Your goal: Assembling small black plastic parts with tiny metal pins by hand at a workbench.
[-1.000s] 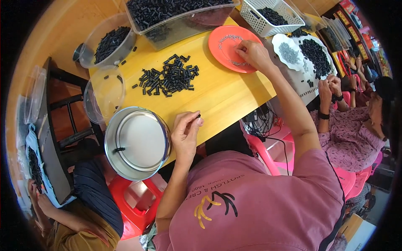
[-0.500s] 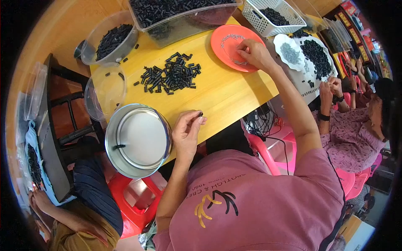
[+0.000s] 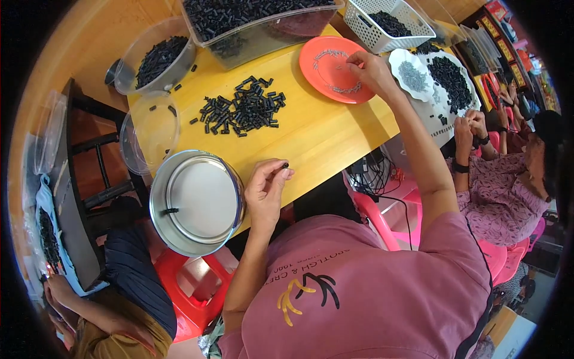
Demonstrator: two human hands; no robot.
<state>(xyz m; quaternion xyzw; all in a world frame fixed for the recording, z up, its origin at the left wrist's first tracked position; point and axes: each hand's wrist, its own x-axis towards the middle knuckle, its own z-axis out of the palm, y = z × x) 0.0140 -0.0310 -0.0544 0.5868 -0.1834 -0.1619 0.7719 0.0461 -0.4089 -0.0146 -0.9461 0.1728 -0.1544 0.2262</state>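
Co-worker sits at far left. Next comes a clear lid at the table's edge, with a tub of black pieces behind it. In front of the lid stands a tin, one black bit inside against its wall. Behind the tin, a loose pile lies on the table, below a large clear bin, also full. The left hand pinches a black piece between thumb and fingers, over the near edge. Farther right, the right hand reaches over a red plate scattered with grey bits, fingers bent; whether they grip one, I cannot tell. Beyond are a white basket and a white dish.
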